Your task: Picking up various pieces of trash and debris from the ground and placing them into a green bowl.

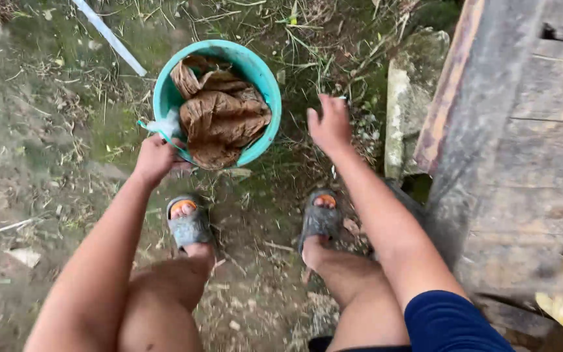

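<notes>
Left hand grips the near-left rim of the teal bucket on the ground ahead, right hand spread and empty beside it; rigid plastic, wet brown cloth inside, likely heavy, rim slippery.

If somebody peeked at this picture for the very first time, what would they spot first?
Probably the bright teal bucket near the top middle, stuffed with crumpled brown material. The left hand grips its near rim, while the right hand hangs open just to the bucket's right. Below them, two feet in grey sandals stand on muddy, grassy ground, with weathered wooden planks along the right side.
</notes>
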